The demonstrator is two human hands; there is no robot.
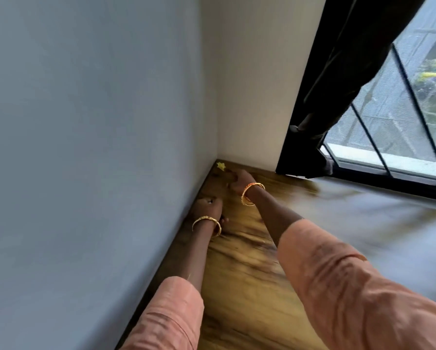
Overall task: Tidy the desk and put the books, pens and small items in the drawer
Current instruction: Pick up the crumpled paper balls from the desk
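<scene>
Curled, fingers hidden: left hand down on the wooden desk close along the grey wall, gold bangle at the wrist, a dark glint at the knuckles, whether anything held impossible to tell through the blur; probably planted there as a prop for the reach. Farther in and rightward, right hand stretched toward the corner, fingers bent and seemingly closing on something small and dark, too smeared to name, so grip uncertain; just beyond the fingertips, small yellow star-shaped item tucked where wall meets wall, apart from the hand; likely the target, being the one loose small thing in sight. No drawer, books or pens visible. Far right, dark curtain bunched against the window.
</scene>
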